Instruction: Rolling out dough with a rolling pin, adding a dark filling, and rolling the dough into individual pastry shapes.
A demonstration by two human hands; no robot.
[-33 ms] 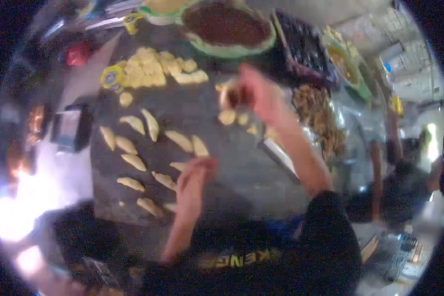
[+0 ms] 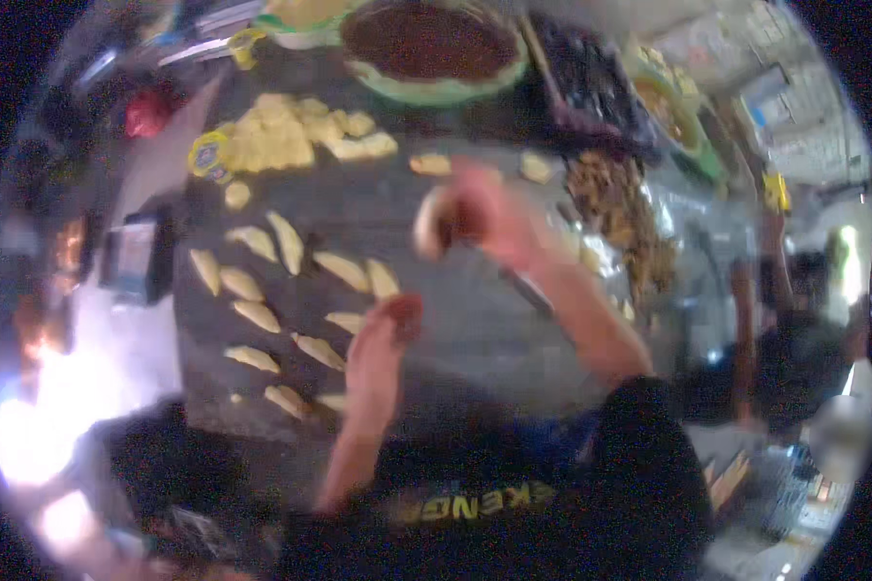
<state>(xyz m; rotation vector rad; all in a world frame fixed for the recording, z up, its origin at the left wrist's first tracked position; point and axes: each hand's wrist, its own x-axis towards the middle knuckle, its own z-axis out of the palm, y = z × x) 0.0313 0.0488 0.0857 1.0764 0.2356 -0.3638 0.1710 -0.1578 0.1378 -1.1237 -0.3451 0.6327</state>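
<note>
My right hand point(image 2: 509, 223), smeared by motion, grips a round pale dough piece point(image 2: 428, 229) with something dark against it, over the middle of the dark work table point(image 2: 378, 198). To the left and nearer, my left hand point(image 2: 376, 339) hovers by several crescent-shaped dough pieces point(image 2: 341, 271); its fingers are too blurred to tell what they hold, if anything. Beyond them lies a heap of round dough pieces point(image 2: 271, 131). A flat dough piece point(image 2: 431, 165) and another dough piece point(image 2: 536, 167) rest on the far side of my right hand.
A large green-rimmed basin of dark brown filling point(image 2: 434, 89) stands at the back. Right of it is a dark crate point(image 2: 591, 82). A pile of brown pieces point(image 2: 620, 213) lies on the right. On the left edge sits a dark device with a pale screen point(image 2: 134, 257).
My right hand has come nearer and slightly left with the dough piece, uncovering a dough piece behind it. My left hand has shifted only slightly.
</note>
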